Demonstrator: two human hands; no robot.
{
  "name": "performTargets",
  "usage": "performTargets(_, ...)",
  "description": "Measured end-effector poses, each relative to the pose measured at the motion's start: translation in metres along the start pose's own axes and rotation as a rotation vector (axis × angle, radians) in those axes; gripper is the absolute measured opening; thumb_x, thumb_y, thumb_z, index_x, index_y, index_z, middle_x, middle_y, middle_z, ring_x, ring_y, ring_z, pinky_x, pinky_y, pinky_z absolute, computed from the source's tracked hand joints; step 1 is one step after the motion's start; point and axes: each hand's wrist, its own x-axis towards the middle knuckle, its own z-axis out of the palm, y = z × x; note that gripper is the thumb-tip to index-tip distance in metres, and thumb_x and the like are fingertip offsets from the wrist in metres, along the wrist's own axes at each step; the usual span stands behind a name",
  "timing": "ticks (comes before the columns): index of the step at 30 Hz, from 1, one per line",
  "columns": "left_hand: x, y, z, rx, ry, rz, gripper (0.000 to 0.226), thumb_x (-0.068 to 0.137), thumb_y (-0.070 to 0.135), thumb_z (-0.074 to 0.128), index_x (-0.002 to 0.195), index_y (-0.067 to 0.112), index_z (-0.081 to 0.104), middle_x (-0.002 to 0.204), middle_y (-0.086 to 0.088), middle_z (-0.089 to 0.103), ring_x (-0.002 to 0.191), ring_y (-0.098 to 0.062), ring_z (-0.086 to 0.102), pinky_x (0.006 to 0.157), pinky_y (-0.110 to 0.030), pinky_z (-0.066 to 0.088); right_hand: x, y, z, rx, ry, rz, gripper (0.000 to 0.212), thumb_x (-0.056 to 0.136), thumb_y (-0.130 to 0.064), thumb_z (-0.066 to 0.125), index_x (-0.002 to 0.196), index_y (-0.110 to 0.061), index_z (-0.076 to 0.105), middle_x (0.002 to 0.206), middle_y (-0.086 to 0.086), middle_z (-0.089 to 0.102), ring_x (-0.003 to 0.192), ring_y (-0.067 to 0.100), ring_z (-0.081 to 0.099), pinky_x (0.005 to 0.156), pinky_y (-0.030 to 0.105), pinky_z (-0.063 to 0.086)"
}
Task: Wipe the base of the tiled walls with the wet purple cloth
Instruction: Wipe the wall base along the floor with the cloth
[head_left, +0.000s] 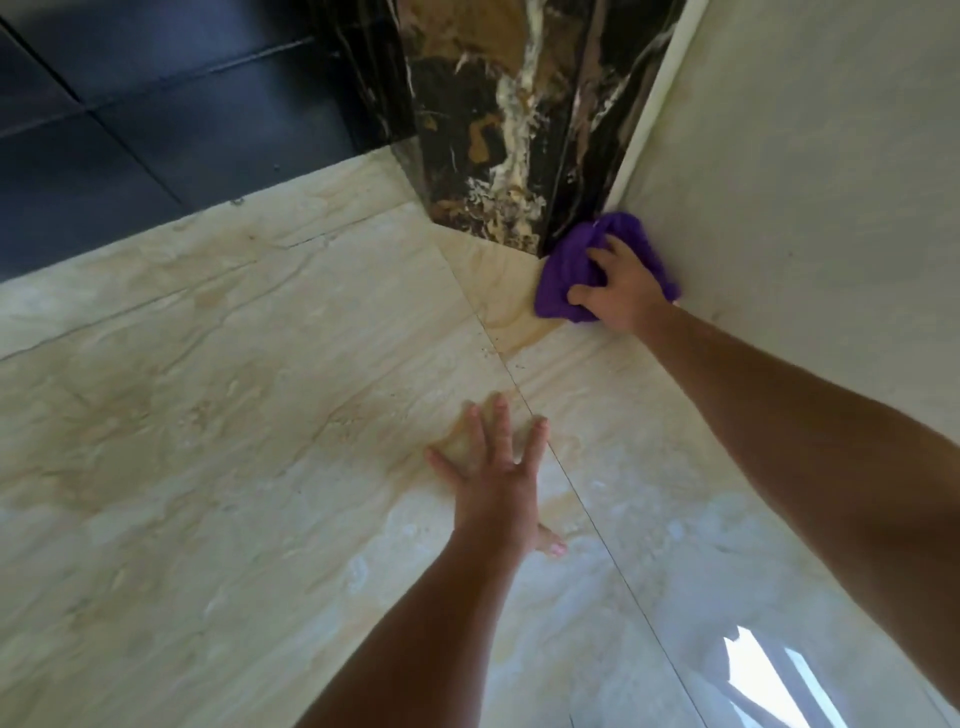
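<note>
**Cloth pressed into the corner at the wall's foot**

Nearest to us, two bare forearms reach up through the lower half of the frame. We see the left hand (496, 480) just below the middle, laid flat on the cream marble floor (218, 415) with its fingers spread wide and nothing in it; the thumb tip shows under the wrist. A thin grout line runs beside that hand, slanting from the middle of the frame down toward the lower right.

Our right hand (621, 291) sits right of centre in the upper half, fingers curled down over the bunched purple cloth (563, 283) and gripping it. That cloth lies on the floor, pushed into the corner where the dark marbled column (498, 140) meets the pale tiled wall (810, 171) filling the upper right. It touches the foot of both. We cannot tell from here whether it is wet.

Dark tiles (130, 119) fill the upper left of the frame. At the lower right, the glossy floor carries a bright window-shaped reflection (753, 675).
</note>
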Motion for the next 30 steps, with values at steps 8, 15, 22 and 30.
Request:
performTargets(8, 0.000, 0.006, -0.009, 0.005, 0.008, -0.011, 0.146, 0.050, 0.066, 0.084, 0.151, 0.038, -0.019, 0.153, -0.013, -0.044, 0.140, -0.040, -0.039, 0.098, -0.087, -0.004, -0.006, -0.085, 0.052, -0.301, -0.179, -0.285, 0.077, 0.094, -0.056, 0.048, 0.158, -0.028, 0.015, 0.168, 0.004, -0.002, 0.154, 0.027, 0.000, 0.123, 0.044, 0.005)
performTargets(15, 0.002, 0.002, -0.005, 0.062, 0.008, -0.009, 0.137, 0.052, 0.072, 0.079, 0.151, 0.028, -0.004, 0.151, -0.018, -0.046, 0.139, -0.045, -0.039, 0.097, -0.088, 0.001, 0.037, -0.164, 0.071, -0.386, -0.307, -0.379, 0.077, 0.093, -0.058, 0.045, 0.158, -0.032, 0.014, 0.168, 0.004, -0.005, 0.154, 0.027, -0.002, 0.122, 0.048, 0.006)
performTargets(22, 0.002, 0.004, -0.008, 0.083, -0.018, -0.019, 0.143, 0.052, 0.075, 0.076, 0.151, 0.033, -0.017, 0.151, -0.018, -0.046, 0.140, -0.045, -0.039, 0.097, -0.088, 0.002, 0.024, -0.140, 0.065, -0.413, -0.202, -0.394, 0.070, 0.092, -0.060, 0.035, 0.156, -0.035, 0.022, 0.168, 0.000, 0.004, 0.153, 0.024, 0.006, 0.121, 0.048, 0.007)
performTargets(30, 0.000, 0.005, -0.011, 0.025, -0.024, -0.016, 0.144, 0.053, 0.070, 0.079, 0.151, 0.038, -0.021, 0.154, -0.014, -0.044, 0.141, -0.042, -0.037, 0.099, -0.087, 0.006, -0.046, -0.004, 0.036, -0.389, 0.069, -0.200, 0.068, 0.095, -0.064, 0.026, 0.153, -0.030, 0.029, 0.166, 0.006, 0.017, 0.152, 0.027, 0.013, 0.123, 0.047, 0.010)
